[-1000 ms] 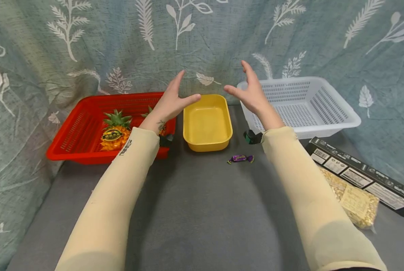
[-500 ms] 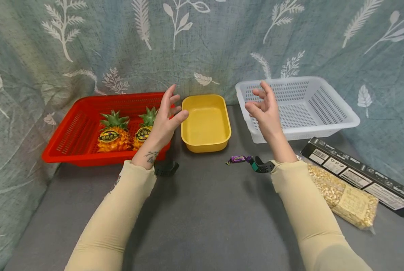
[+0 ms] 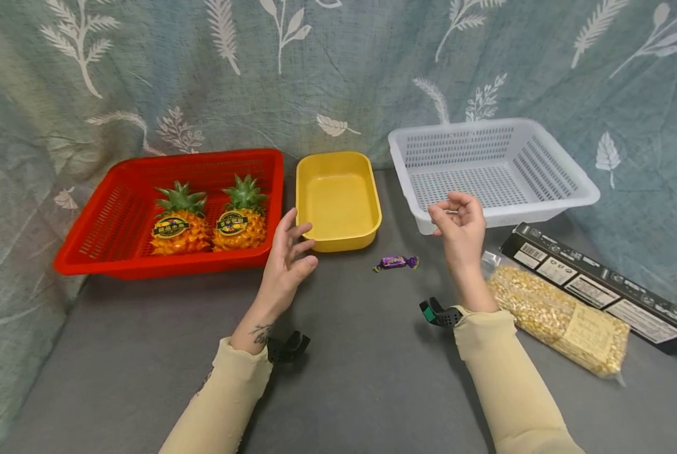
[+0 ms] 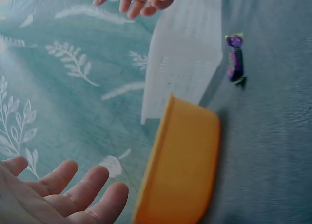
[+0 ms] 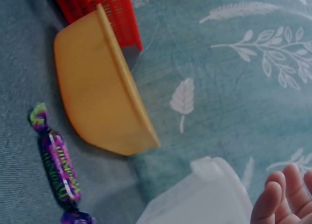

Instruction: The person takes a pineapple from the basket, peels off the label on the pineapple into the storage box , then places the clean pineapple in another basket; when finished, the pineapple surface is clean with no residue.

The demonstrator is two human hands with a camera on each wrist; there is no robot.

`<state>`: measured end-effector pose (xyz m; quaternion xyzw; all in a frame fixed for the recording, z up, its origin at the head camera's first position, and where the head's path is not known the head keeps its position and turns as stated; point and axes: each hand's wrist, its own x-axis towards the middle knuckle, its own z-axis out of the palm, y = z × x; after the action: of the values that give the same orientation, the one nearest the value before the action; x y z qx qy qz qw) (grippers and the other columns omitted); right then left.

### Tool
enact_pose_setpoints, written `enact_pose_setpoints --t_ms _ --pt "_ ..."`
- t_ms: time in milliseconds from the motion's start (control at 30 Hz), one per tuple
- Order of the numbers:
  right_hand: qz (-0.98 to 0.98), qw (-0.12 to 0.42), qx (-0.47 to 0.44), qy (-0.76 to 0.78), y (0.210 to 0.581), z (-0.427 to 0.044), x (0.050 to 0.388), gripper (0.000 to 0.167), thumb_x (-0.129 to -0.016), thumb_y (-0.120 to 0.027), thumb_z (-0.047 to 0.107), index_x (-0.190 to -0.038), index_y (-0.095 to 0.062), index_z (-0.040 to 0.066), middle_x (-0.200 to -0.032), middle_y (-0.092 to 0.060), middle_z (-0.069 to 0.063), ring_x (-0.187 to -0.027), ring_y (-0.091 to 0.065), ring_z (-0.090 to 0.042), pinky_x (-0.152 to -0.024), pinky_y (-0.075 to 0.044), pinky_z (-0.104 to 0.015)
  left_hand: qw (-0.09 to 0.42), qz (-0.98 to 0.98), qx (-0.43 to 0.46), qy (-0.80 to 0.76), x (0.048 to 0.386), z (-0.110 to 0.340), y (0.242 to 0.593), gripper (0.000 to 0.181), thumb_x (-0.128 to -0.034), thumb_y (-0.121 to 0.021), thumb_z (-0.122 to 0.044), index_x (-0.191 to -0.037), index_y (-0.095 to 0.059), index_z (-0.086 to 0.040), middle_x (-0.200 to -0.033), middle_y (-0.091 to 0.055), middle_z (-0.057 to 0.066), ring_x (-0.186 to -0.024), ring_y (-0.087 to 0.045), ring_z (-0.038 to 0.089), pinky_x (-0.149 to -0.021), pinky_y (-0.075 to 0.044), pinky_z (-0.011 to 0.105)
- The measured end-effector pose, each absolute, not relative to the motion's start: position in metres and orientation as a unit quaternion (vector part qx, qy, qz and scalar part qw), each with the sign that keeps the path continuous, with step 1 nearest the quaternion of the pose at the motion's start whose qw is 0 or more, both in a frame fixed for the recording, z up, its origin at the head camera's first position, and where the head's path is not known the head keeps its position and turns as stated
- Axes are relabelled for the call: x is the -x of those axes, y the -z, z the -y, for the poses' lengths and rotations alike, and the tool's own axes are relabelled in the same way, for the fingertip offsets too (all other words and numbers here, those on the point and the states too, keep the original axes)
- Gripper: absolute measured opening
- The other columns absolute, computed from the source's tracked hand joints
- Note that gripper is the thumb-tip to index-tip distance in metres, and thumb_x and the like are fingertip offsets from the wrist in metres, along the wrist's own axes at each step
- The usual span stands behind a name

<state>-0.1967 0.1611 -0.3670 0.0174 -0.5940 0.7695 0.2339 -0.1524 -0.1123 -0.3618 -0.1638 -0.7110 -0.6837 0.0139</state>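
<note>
My left hand [image 3: 282, 271] hovers above the table with relaxed, spread fingers and holds nothing, near the front left of the yellow tub [image 3: 341, 244]. My right hand [image 3: 464, 243] has its fingers loosely bent, with nothing visible in them, in front of the white slotted basket [image 3: 509, 215]. Between the two hands a candy in a purple wrapper [image 3: 395, 262] lies on the grey table, touched by neither. In the right wrist view the candy [image 5: 59, 168] shows its twisted ends, with the tub [image 5: 97, 83] behind it.
At the left, a red basket [image 3: 168, 266] holds two small pineapples, one on the left [image 3: 179, 232] and one on the right [image 3: 239, 227]. A bag of yellow kernels [image 3: 537, 309] lies at the right, beside a long black box [image 3: 594, 284]. A leaf-patterned curtain [image 3: 338, 69] hangs behind.
Both hands have drawn back toward the body and lower in the head view, away from the tub and white basket. The right fingers are more bent than before. The candy stays in place.
</note>
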Motion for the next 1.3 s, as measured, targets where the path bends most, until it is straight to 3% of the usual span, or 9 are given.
enact_pose_setpoints --t_ms 100,267,433,600,700,800,933,1000,1300 --pt "0.603 0.251 0.004 -0.757 0.374 -0.158 0.199 0.026 -0.076 -0.067 -0.003 -0.093 -0.052 0.009 -0.076 -0.056 0.004 -0.059 -0.053 -0.004 -0.046 -0.042 -0.016 0.017 0.71 0.151 0.687 0.146 0.116 0.371 0.091 -0.0809 -0.062 -0.045 -0.148 -0.01 -0.012 -0.14 -0.033 0.021 -0.12 -0.04 0.047 -0.096 -0.037 0.054" --pt "0.626 0.264 0.024 -0.733 0.387 -0.153 0.202 0.026 -0.075 -0.07 -0.004 -0.088 -0.051 0.008 -0.072 -0.054 0.005 -0.058 -0.052 -0.003 -0.045 -0.041 -0.016 0.012 0.709 0.134 0.693 0.143 0.12 0.379 0.08 -0.0821 -0.055 -0.023 -0.148 -0.011 -0.013 -0.14 -0.033 0.022 -0.117 -0.043 0.046 -0.094 -0.04 0.044" --pt "0.632 0.283 0.047 -0.72 0.398 -0.146 0.202 0.028 -0.074 -0.072 -0.002 -0.081 -0.048 0.009 -0.068 -0.051 0.006 -0.054 -0.048 -0.002 -0.046 -0.04 -0.014 0.001 0.706 0.123 0.698 0.14 0.121 0.381 0.078 -0.0818 -0.051 -0.014 -0.148 -0.01 -0.013 -0.14 -0.032 0.026 -0.115 -0.044 0.045 -0.089 -0.043 0.029" --pt "0.635 0.324 0.09 -0.695 0.406 -0.139 0.202 0.032 -0.072 -0.074 0.0 -0.067 -0.044 0.01 -0.059 -0.046 0.007 -0.051 -0.043 -0.001 -0.049 -0.038 -0.015 -0.001 0.703 0.119 0.701 0.137 0.121 0.382 0.078 -0.0816 -0.05 -0.012 -0.148 -0.01 -0.014 -0.138 -0.034 0.027 -0.112 -0.05 0.034 -0.087 -0.045 0.024" --pt "0.632 0.333 0.113 -0.691 0.41 -0.137 0.203 0.035 -0.071 -0.074 -0.001 -0.064 -0.042 0.012 -0.056 -0.045 0.009 -0.048 -0.045 0.0 -0.048 -0.039 -0.015 0.003 0.699 0.121 0.705 0.137 0.121 0.382 0.076 -0.0817 -0.05 -0.012 -0.148 -0.012 -0.016 -0.136 -0.036 0.028 -0.108 -0.053 0.025 -0.089 -0.044 0.026" --pt "0.622 0.324 0.135 -0.7 0.412 -0.136 0.205 0.037 -0.072 -0.073 0.0 -0.066 -0.039 0.014 -0.056 -0.047 0.008 -0.044 -0.049 -0.001 -0.046 -0.042 -0.017 0.006 0.694 0.131 0.708 0.137 0.121 0.381 0.077 -0.0824 -0.053 -0.016 -0.148 -0.012 -0.015 -0.134 -0.038 0.03 -0.105 -0.055 0.019 -0.094 -0.043 0.038" --pt "0.61 0.287 0.167 -0.719 0.412 -0.139 0.206 0.037 -0.075 -0.073 0.007 -0.076 -0.038 0.015 -0.06 -0.049 0.006 -0.044 -0.053 -0.006 -0.042 -0.041 -0.019 0.01 0.694 0.144 0.705 0.138 0.121 0.377 0.078 -0.083 -0.055 -0.021 -0.147 -0.013 -0.013 -0.131 -0.041 0.031 -0.103 -0.057 0.015 -0.097 -0.038 0.054" --pt "0.603 0.268 0.181 -0.729 0.411 -0.142 0.206 0.036 -0.077 -0.073 0.01 -0.083 -0.038 0.015 -0.062 -0.05 0.005 -0.046 -0.054 -0.008 -0.041 -0.041 -0.019 0.013 0.697 0.147 0.702 0.137 0.122 0.374 0.077 -0.0828 -0.054 -0.021 -0.147 -0.013 -0.013 -0.13 -0.042 0.031 -0.102 -0.057 0.013 -0.097 -0.038 0.055" --pt "0.571 0.25 0.199 -0.756 0.407 -0.155 0.207 0.034 -0.079 -0.07 0.008 -0.09 -0.038 0.015 -0.058 -0.053 0.007 -0.043 -0.052 -0.005 -0.039 -0.039 -0.016 0.055 0.695 0.149 0.701 0.136 0.136 0.361 0.075 -0.083 -0.06 -0.019 -0.145 -0.02 -0.008 -0.123 -0.046 0.028 -0.094 -0.059 0.009 -0.082 -0.048 0.022"
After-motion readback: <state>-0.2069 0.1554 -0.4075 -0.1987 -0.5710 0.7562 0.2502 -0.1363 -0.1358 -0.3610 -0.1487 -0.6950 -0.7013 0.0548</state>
